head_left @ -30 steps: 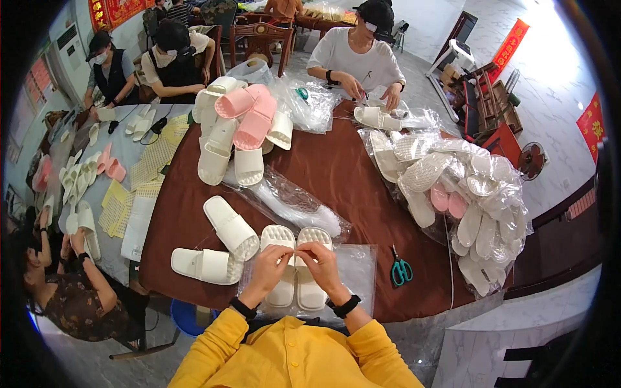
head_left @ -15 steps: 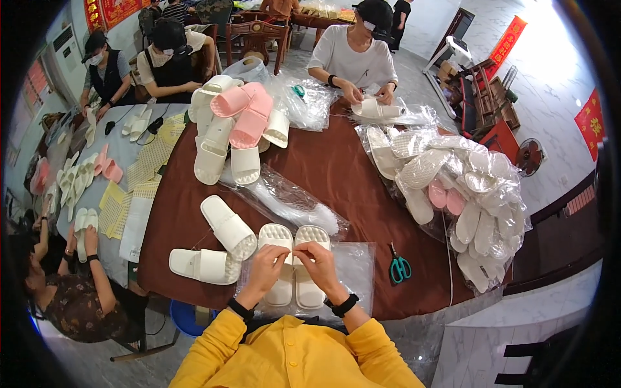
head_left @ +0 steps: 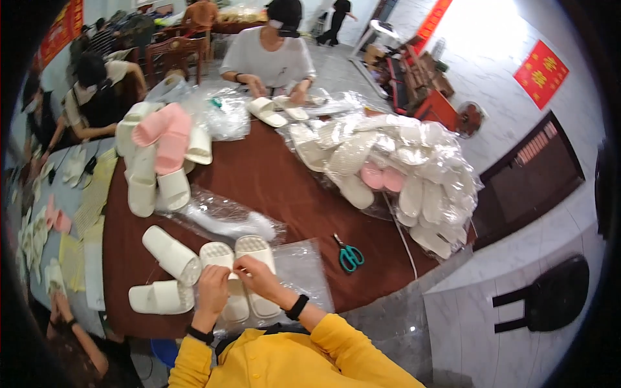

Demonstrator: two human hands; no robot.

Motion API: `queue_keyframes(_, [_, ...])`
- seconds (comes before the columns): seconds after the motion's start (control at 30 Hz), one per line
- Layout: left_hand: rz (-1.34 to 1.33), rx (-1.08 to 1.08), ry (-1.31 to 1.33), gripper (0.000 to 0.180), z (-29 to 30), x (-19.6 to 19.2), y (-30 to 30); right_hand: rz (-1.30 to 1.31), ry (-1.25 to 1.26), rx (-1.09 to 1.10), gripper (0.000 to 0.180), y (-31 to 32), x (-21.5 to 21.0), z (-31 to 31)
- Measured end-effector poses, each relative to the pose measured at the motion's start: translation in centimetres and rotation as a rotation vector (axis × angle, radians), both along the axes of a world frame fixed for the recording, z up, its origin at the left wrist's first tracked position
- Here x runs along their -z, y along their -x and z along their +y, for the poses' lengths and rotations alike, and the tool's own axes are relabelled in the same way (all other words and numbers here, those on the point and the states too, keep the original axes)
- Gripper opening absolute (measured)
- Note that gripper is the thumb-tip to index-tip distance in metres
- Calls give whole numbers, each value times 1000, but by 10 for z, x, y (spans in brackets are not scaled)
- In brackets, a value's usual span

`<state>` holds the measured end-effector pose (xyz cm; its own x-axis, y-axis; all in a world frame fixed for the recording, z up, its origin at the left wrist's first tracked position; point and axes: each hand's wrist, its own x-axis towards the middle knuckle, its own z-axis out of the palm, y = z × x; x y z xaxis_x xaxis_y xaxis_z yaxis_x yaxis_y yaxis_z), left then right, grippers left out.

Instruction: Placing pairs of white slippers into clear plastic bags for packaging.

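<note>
Brown bench (head_left: pixel 272 181) in a busy workshop. Lower left: loose white slippers (head_left: pixel 169 253) lie unbagged. Lower centre: a white slipper pair (head_left: pixel 240 271) is laid on a clear plastic bag (head_left: pixel 304 271), pinched by left hand (head_left: pixel 212 291) and right hand (head_left: pixel 257 277). Teal scissors (head_left: pixel 350 256) centre-right. Bagged slippers (head_left: pixel 401 174) are piled upper right; bagging judged partly done.

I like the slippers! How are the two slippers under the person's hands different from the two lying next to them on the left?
The pair of slippers under the hands lies side by side, touching, soles up, on a clear plastic bag. The two loose slippers lie apart at different angles, straps up, on the brown table. The left hand and right hand touch the pair; nobody touches the loose ones. All four are cream-white.
</note>
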<state>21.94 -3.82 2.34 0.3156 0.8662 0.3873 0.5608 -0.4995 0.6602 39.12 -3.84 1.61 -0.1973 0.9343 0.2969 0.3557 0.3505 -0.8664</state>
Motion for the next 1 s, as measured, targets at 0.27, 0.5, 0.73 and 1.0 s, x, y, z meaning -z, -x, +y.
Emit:
queue_keyframes(0.27, [-62, -32, 59, 2, -2, 3, -10, -78, 62, 73, 13, 1, 7, -5])
queue_keyframes(0.5, [-71, -44, 89, 2, -5, 4, -11, -165, 110, -52, 11, 1, 10, 0])
queue_keyframes(0.73, [-92, -74, 110, 1, -5, 11, -10, -118, 119, -58, 13, 4, 19, 0])
queue_keyframes(1.0, [-99, -53, 101, 2, 3, -10, -6, -122, 74, -104, 22, -22, -14, 3])
